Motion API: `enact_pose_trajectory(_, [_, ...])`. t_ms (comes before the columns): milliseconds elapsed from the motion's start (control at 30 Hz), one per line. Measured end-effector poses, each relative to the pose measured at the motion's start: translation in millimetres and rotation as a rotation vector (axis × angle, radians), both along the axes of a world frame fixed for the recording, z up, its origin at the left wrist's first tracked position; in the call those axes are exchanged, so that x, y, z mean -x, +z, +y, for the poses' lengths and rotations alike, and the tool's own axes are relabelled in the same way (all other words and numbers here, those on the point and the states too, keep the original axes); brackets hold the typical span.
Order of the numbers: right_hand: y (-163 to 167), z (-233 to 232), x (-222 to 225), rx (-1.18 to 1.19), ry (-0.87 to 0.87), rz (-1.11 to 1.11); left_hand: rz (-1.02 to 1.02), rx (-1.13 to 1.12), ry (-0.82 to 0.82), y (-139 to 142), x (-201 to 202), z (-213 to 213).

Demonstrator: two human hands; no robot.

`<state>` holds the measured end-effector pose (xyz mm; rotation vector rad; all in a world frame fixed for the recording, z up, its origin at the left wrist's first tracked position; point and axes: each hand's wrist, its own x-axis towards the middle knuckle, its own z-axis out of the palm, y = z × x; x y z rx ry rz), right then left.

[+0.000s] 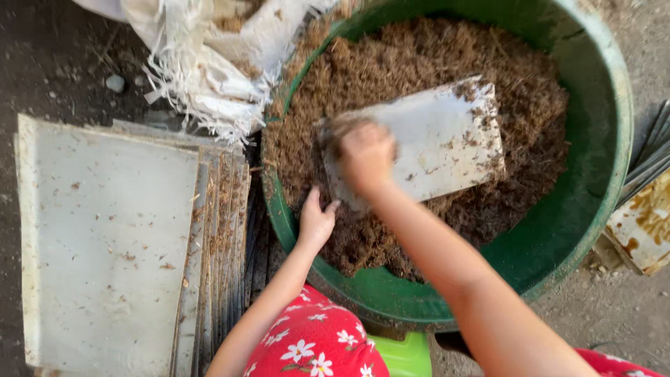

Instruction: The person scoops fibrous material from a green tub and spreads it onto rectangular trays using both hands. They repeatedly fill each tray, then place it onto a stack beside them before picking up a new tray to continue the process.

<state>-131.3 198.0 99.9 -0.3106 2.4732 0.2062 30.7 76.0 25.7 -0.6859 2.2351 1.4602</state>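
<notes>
A big green tub (593, 181) holds a heap of brown fibrous material (426, 63). A white plastic bag (440, 136) lies on the heap, dusted with fibres. My right hand (364, 157) is at the bag's left end, blurred, closed around a clump of brown fibre at the bag's mouth. My left hand (315, 222) grips the bag's lower left edge near the tub's rim. My arms reach up from the bottom of the view, over red cloth with white flowers (314, 342).
A stack of flat white bags (105, 237) lies on the ground left of the tub. A frayed white woven sack (202, 63) with fibre in it sits at the top left. A rusty white object (645, 223) is at the right edge. A green stool (401, 352) shows below.
</notes>
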Motion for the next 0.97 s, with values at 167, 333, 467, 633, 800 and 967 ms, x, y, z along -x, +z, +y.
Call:
enact_pose_trajectory(167, [35.0, -4.6, -1.4, 0.698, 0.276, 0.717, -0.054, -0.044, 0.021, 8.8, 3.7, 1.8])
enact_pose_trajectory(333, [26.7, 113.9, 91.3, 0.488, -0.509, 0.55, -0.073, -0.067, 0.062, 8.1, 0.9, 2.7])
enact_pose_trajectory(467, [34.4, 199.1, 101.1, 0.34, -0.69, 0.541, -0.051, -0.137, 0.111, 12.5, 6.4, 4.3])
enact_pose_trajectory(633, [20.6, 178.9, 42.6, 0.411, -0.725, 0.605, -0.052, -0.118, 0.076, 7.3, 8.6, 3.9])
enact_pose_trajectory(800, [36.1, 101.1, -42.1, 0.334, -0.356, 0.526, 0.142, -0.112, 0.079, 9.2, 14.1, 5.2])
enact_pose_trajectory(967, [16.1, 21.3, -111.6, 0.592, -0.066, 0.472, 0.012, -0.128, 0.08, 9.7, 23.0, 3.0])
